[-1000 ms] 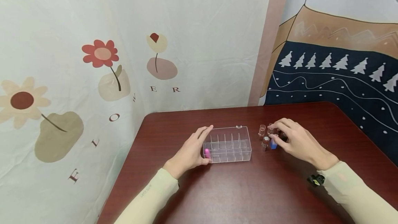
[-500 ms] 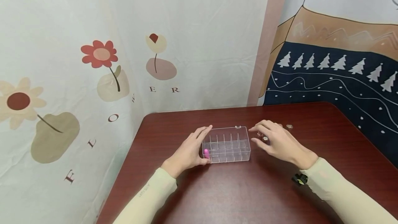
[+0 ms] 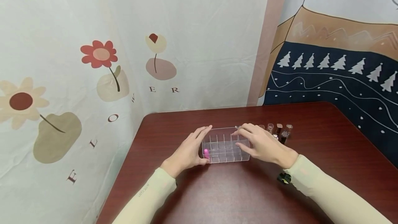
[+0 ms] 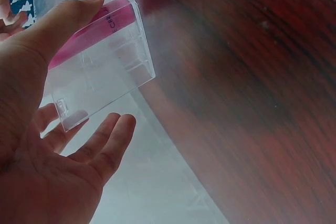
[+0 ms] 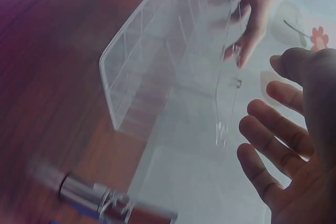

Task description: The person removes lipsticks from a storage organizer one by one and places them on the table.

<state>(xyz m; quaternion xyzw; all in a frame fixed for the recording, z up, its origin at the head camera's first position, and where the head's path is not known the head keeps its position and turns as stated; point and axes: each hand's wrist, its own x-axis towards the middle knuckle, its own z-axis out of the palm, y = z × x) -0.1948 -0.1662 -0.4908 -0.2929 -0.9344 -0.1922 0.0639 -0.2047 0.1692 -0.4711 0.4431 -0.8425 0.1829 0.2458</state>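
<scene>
A clear compartment box (image 3: 224, 152) sits on the table, its small cells divided by thin walls. My left hand (image 3: 186, 150) grips the box's left end, thumb at the front and fingers toward the back. Inside the leftmost front cell stands a pink tube (image 3: 206, 153); lettering shows on it in the left wrist view. My right hand (image 3: 264, 146) hovers over the box's right end and hides part of it. In the right wrist view its fingers are spread apart and nothing shows between them.
Several small lipstick-like tubes (image 3: 279, 128) with clear or dark caps stand right of the box, partly behind my right hand. One tube with a silver collar (image 5: 84, 193) shows close up in the right wrist view. A printed cloth (image 3: 205, 51) hangs behind the dark red table (image 3: 224, 189).
My right hand has moved left from the group of tubes to the box's right end, uncovering several tubes. The left hand has kept its place on the box.
</scene>
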